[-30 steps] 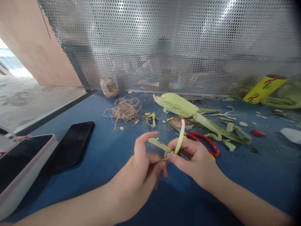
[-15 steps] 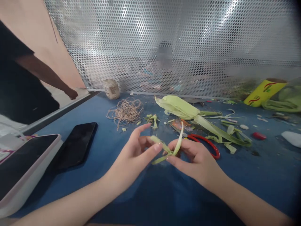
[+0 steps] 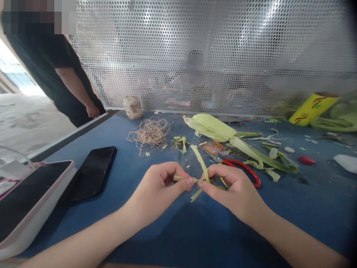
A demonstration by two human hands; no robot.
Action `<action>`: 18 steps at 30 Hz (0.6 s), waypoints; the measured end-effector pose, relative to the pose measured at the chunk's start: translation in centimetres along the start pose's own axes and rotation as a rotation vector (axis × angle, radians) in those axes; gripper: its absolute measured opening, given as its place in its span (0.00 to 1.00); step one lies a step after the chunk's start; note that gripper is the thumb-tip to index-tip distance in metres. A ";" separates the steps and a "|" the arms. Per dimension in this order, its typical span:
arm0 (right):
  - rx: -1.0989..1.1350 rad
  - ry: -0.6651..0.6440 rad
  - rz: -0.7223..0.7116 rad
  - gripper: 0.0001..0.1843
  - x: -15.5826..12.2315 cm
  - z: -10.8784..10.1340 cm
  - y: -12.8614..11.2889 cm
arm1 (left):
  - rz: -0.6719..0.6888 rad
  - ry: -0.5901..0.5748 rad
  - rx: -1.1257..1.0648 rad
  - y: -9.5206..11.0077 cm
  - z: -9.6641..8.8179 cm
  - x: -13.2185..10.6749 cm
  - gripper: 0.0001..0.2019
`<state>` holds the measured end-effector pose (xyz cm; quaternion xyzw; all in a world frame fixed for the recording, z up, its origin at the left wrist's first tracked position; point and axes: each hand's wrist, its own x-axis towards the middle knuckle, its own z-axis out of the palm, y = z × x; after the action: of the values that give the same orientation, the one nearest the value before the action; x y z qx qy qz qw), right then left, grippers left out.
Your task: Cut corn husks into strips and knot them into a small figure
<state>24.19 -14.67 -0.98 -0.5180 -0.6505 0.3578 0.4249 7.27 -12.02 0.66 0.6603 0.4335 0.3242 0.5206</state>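
Note:
Both my hands meet over the blue table, pinching strips of pale green corn husk (image 3: 201, 160). My left hand (image 3: 164, 186) grips one strip between thumb and fingers; its end pokes out above the thumb. My right hand (image 3: 230, 184) pinches the point where the strips come together, with one strip standing up and a short end hanging below. Right behind my right hand lie scissors (image 3: 252, 173) with red handles, partly covered by it. A bundle of green husk leaves (image 3: 213, 126) rests farther back. Left of it are a small husk piece (image 3: 182, 143) and tangled brown twine (image 3: 150, 132).
Two phones, one black (image 3: 96, 169) and one in a pale case (image 3: 36, 197), lie at left. A wrapped roll (image 3: 133, 107) stands by the perforated metal screen (image 3: 167, 56). A yellow tube (image 3: 314, 108) leans at right. Beyond the left edge stands a person in dark clothes (image 3: 50, 63).
My left fingers have closed on the husk strip, and the hands are closer together. The upright strip now leans left. At left, the person has moved to the right, nearer the screen.

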 end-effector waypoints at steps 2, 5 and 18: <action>0.023 -0.006 0.020 0.07 0.1 -0.1 0.0 | 0.007 -0.010 0.005 0.1 -0.3 0.0 0.10; 0.121 -0.053 0.123 0.08 0.3 -0.3 0.5 | 0.024 -0.035 0.084 -0.2 -0.7 0.2 0.09; 0.550 -0.155 0.206 0.10 0.6 -0.4 1.2 | 0.685 0.184 0.645 -0.6 0.0 -1.3 0.08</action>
<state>24.99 -13.83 -1.82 -0.4179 -0.5035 0.6003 0.4599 6.58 -13.14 0.11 0.8615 0.3138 0.3832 0.1119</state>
